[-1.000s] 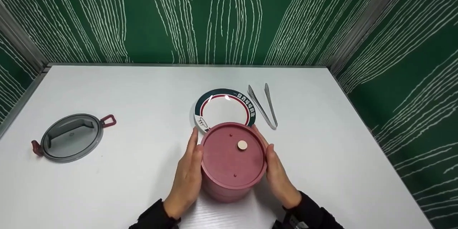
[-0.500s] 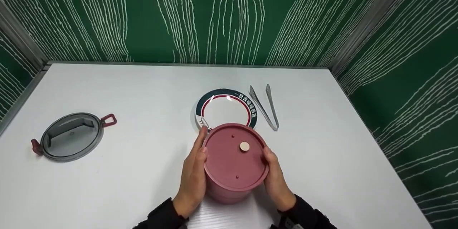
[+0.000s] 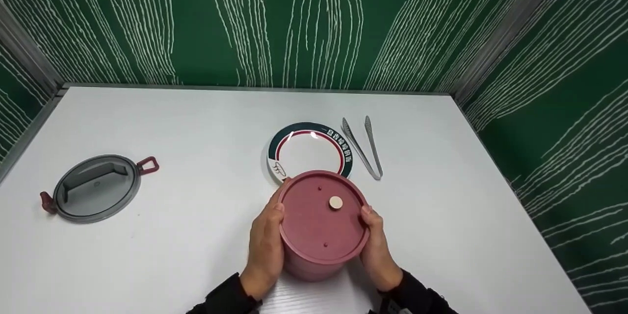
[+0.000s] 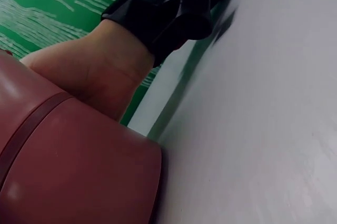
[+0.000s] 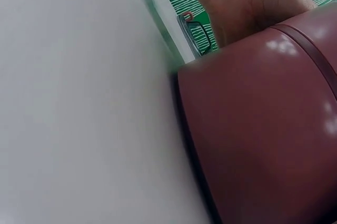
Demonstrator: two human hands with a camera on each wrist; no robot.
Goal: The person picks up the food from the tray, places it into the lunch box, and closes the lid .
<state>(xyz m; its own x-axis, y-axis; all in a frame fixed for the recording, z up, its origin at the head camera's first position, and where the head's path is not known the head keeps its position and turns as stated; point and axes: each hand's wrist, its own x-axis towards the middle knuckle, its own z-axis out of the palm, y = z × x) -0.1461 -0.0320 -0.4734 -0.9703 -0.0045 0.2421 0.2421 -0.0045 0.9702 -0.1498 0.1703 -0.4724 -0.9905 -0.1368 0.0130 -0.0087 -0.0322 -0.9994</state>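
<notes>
A round dusky-pink canister (image 3: 314, 271) stands near the front middle in the head view, with its base at the white tabletop. Its flat pink lid (image 3: 314, 225) is on and carries a small cream knob (image 3: 335, 202). My left hand (image 3: 266, 248) holds the canister's left side, thumb near the rim. From the opposite side my right hand (image 3: 378, 250) grips it, its thumb also at the lid's edge. Most fingers of both hands are hidden behind the canister. Both wrist views show the canister's smooth wall (image 4: 84, 166) with a darker band round it.
Just behind the canister lies a white plate (image 3: 309, 152) with a dark green and red rim. Metal tongs (image 3: 363, 152) lie spread beside it, to the right. At the left is a glass pot lid (image 3: 98, 189) with red handles. Green walls (image 3: 196, 24) border the table.
Both hands have closed more around the canister. The left fingers, straight along its side earlier, now go behind it, and the right thumb has come to the rim. The canister shifted slightly in view.
</notes>
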